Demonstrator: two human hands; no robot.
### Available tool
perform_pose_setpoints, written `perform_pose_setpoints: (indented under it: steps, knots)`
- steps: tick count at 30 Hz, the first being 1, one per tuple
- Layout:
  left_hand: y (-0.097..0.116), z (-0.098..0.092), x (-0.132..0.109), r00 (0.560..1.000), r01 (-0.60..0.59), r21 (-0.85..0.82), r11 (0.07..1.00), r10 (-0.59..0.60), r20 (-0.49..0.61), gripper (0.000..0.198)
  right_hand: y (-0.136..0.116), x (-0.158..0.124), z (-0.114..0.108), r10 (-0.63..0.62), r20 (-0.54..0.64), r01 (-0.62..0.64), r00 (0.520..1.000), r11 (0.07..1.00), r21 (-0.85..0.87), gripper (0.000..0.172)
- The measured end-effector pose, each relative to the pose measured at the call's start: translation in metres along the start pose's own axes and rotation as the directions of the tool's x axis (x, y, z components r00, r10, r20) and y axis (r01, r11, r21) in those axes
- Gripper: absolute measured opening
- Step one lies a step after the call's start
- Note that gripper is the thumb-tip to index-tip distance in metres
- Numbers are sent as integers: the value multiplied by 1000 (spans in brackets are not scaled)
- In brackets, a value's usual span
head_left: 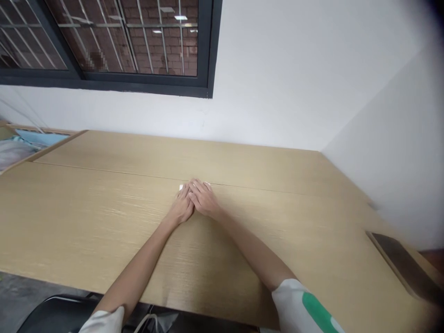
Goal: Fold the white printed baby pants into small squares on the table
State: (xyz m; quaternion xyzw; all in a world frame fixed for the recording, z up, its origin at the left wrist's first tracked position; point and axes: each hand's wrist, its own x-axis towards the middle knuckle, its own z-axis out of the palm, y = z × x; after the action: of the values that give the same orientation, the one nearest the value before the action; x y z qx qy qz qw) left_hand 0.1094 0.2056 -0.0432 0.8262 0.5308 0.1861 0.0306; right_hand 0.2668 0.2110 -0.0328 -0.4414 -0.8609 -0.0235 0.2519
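Both my hands meet at the middle of the wooden tabletop (132,217), close to the seam between its boards. My left hand (181,206) lies flat with its fingers stretched forward. My right hand (204,199) rests flat beside it, its fingers partly over the left fingertips. Beneath them lies a small white piece (181,187), perhaps paper or tissue. Only its edges show on either side of the fingers; the rest is hidden, so its exact kind is unclear.
A dark flat rectangular panel or opening (404,263) is at the tabletop's right. At far left, a wooden-edged bin (45,151) holds plastic and blue material. A black chair (58,314) stands at the near edge. White wall (270,92) and barred window (145,41) rise behind.
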Motion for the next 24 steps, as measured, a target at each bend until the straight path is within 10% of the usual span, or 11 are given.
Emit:
perform_pose_setpoints:
  steps: [24]
  knots:
    - [-11,14,-26,996,69,58,996,-72,50,88,33,-21,8,75,27,-74,997,997,-35,75]
